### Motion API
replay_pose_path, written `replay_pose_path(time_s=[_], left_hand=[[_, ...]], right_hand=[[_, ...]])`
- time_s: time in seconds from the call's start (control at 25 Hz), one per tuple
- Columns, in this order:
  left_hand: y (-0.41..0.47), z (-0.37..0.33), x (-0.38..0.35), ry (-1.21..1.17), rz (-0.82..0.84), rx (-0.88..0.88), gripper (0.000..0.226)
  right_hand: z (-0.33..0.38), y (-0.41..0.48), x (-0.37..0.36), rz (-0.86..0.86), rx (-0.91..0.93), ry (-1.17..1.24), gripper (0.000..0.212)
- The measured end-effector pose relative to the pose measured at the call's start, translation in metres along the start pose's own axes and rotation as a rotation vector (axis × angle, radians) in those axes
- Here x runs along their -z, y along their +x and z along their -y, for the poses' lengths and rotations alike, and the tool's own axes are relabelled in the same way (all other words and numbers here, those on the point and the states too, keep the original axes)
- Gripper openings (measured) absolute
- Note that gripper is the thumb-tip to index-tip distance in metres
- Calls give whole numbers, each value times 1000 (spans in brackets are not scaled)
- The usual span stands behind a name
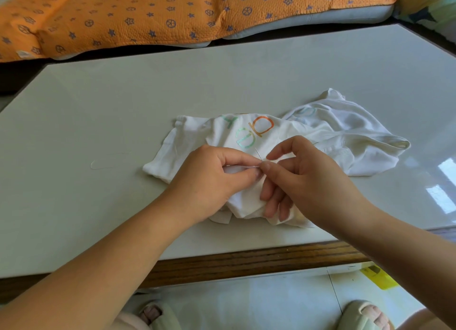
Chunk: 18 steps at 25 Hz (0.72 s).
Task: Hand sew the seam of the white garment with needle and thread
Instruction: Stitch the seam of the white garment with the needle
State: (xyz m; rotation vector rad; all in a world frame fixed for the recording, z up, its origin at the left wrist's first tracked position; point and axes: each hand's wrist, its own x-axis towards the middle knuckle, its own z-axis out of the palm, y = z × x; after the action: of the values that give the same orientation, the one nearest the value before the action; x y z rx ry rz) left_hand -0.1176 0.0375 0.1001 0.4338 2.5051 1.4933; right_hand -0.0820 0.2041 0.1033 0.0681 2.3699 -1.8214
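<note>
- Two hands meet over the near part of the white garment, which lies crumpled on the tabletop, right of centre and close to the near edge.
- Left hand: thumb and forefinger pinch a fold of the cloth. The seam itself is hidden under the fingertips.
- Right hand: thumb and forefinger tips bracket the lower end of the needle. Cannot tell whether they actually grip it. The other fingers lie curled on the cloth.
- Needle: thin, tilted, upper end free; lower end lost between the fingertips.
- Thread: a short white line at the pinch, hard to separate from the cloth.
- Loose strand: faint, on the tabletop well left of the garment.
- Printed letters: orange and green, partly folded under, not legible.
- Tabletop: pale, glossy, with window reflections at right and a dark wood band along the near edge.
- Beyond the far edge: orange quilted cover with small blue-grey motifs.
- Below: pale tiled floor, two slippers cut off by the frame, and a blurred yellow item.
</note>
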Motion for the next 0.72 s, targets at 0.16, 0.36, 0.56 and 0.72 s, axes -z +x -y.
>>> replay_pose_path(time_s=[0.16,0.36,0.56,0.72], left_hand=[[0,3,-2,49,9,-13,20],[2,0,0,36,17,28,16],[0,-1,4,-67,73,134,9],[2,0,6,-122,117,175,10]], right_hand=[[6,3,0,72,-80,142,8],[9,16,14,-198,-33,-125,9],[21,35,39,-124,-106,592,10],[14,49,41,-216,-29,702,7]])
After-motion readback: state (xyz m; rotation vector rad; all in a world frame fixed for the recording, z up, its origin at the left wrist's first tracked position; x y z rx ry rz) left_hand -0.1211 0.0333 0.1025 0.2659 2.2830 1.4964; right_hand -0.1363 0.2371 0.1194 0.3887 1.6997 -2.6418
